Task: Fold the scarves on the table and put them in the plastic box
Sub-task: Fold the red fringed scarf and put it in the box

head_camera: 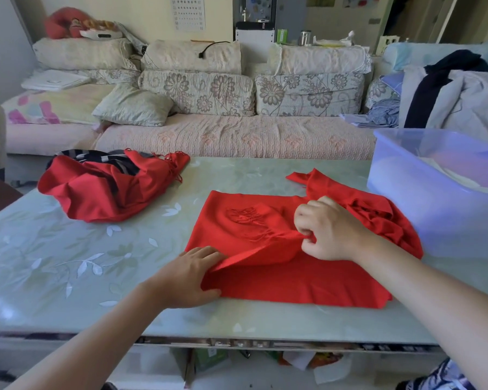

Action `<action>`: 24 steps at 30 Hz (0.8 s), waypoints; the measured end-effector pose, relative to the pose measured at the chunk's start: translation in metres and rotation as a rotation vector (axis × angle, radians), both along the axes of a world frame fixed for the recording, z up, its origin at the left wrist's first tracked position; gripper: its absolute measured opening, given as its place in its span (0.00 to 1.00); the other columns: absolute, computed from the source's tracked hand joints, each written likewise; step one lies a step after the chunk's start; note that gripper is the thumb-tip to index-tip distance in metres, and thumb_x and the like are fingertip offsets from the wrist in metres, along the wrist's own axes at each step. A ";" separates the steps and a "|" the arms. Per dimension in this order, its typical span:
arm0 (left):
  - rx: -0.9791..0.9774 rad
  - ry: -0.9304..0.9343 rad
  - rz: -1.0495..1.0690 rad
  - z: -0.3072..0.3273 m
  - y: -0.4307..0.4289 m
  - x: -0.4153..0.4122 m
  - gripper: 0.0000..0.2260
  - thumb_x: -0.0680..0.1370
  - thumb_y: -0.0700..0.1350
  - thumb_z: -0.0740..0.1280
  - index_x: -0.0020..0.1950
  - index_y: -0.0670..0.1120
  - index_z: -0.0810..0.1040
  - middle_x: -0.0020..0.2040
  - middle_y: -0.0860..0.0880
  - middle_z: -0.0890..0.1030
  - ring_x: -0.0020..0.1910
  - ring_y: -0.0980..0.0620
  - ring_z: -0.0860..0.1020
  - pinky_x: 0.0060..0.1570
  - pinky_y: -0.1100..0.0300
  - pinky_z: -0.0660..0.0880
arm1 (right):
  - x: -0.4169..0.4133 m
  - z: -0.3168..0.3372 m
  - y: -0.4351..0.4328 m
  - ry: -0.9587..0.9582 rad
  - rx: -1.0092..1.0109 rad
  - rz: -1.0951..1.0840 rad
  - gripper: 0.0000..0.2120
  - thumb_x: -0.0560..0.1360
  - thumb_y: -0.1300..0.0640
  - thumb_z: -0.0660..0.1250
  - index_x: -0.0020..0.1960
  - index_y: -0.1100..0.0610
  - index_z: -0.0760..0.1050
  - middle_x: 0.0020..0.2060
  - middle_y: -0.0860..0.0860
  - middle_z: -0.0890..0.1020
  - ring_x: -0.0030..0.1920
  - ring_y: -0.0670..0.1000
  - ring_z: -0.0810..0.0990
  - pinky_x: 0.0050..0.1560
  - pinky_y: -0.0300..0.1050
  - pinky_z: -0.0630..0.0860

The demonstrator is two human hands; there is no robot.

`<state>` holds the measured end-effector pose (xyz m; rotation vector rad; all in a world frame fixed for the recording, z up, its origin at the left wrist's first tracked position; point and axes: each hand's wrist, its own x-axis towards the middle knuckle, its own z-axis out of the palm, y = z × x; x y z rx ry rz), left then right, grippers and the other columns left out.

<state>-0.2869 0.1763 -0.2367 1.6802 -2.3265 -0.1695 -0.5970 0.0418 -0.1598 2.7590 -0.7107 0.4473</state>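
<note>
Pale table point(68, 263) before a sofa point(237, 136). Just left of the box point(406, 192) lies a red scarf point(293, 282); the left hand point(186, 277) pinches its near-left edge and the right hand point(330, 229) pinches a crease. Farther left of the box sits a red pile point(102, 190), perhaps 2 scarves.

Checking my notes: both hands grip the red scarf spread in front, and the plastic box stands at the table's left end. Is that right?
No. The head view shows the plastic box at the right end of the table, not the left. The rest holds: the left hand and right hand both grip the red scarf spread in front.
</note>
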 end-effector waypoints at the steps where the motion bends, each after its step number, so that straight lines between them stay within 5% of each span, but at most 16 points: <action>1: 0.016 -0.007 0.007 0.000 0.001 0.001 0.28 0.71 0.60 0.63 0.70 0.57 0.71 0.65 0.58 0.73 0.64 0.55 0.72 0.65 0.58 0.69 | -0.005 0.002 0.001 0.071 -0.024 -0.010 0.08 0.60 0.51 0.62 0.31 0.49 0.62 0.31 0.43 0.68 0.34 0.51 0.70 0.40 0.46 0.63; 5: 0.095 -0.022 0.008 0.005 0.001 0.005 0.25 0.74 0.61 0.50 0.68 0.65 0.73 0.73 0.58 0.69 0.72 0.56 0.66 0.72 0.59 0.61 | -0.018 0.006 0.019 0.403 0.340 -0.248 0.09 0.62 0.51 0.65 0.32 0.53 0.67 0.28 0.46 0.71 0.33 0.48 0.71 0.37 0.46 0.68; 8: 0.243 -0.027 -0.031 0.018 -0.001 0.003 0.21 0.76 0.62 0.62 0.69 0.63 0.73 0.76 0.58 0.63 0.75 0.57 0.59 0.70 0.67 0.51 | -0.018 0.003 0.033 0.601 0.601 -0.385 0.06 0.65 0.49 0.67 0.38 0.51 0.77 0.34 0.45 0.80 0.37 0.47 0.77 0.41 0.46 0.76; 10: 0.298 0.015 -0.038 0.027 -0.007 -0.001 0.17 0.77 0.62 0.65 0.64 0.61 0.78 0.75 0.56 0.66 0.73 0.57 0.61 0.68 0.68 0.54 | -0.013 0.005 0.034 0.608 0.686 -0.478 0.12 0.68 0.43 0.66 0.40 0.51 0.80 0.37 0.46 0.83 0.42 0.50 0.80 0.41 0.44 0.74; 14: 0.187 0.100 0.044 0.033 -0.034 -0.011 0.09 0.79 0.54 0.66 0.54 0.55 0.84 0.64 0.56 0.76 0.63 0.57 0.73 0.63 0.65 0.65 | 0.011 0.003 0.015 0.237 0.444 -0.522 0.17 0.75 0.40 0.60 0.36 0.51 0.72 0.36 0.46 0.76 0.48 0.53 0.79 0.42 0.45 0.68; 18: 0.061 0.121 0.124 0.029 -0.072 -0.013 0.10 0.80 0.44 0.64 0.57 0.50 0.83 0.56 0.52 0.81 0.56 0.53 0.77 0.61 0.59 0.71 | 0.048 -0.022 -0.007 -0.104 0.358 -0.528 0.11 0.74 0.40 0.63 0.49 0.46 0.73 0.49 0.45 0.76 0.54 0.52 0.79 0.48 0.46 0.70; 24: -0.018 0.046 0.172 0.003 -0.124 -0.012 0.18 0.81 0.45 0.61 0.71 0.48 0.72 0.70 0.48 0.73 0.71 0.49 0.68 0.71 0.60 0.60 | 0.093 -0.055 -0.035 0.102 0.113 -0.541 0.22 0.74 0.41 0.64 0.62 0.53 0.71 0.56 0.53 0.76 0.55 0.57 0.79 0.47 0.50 0.71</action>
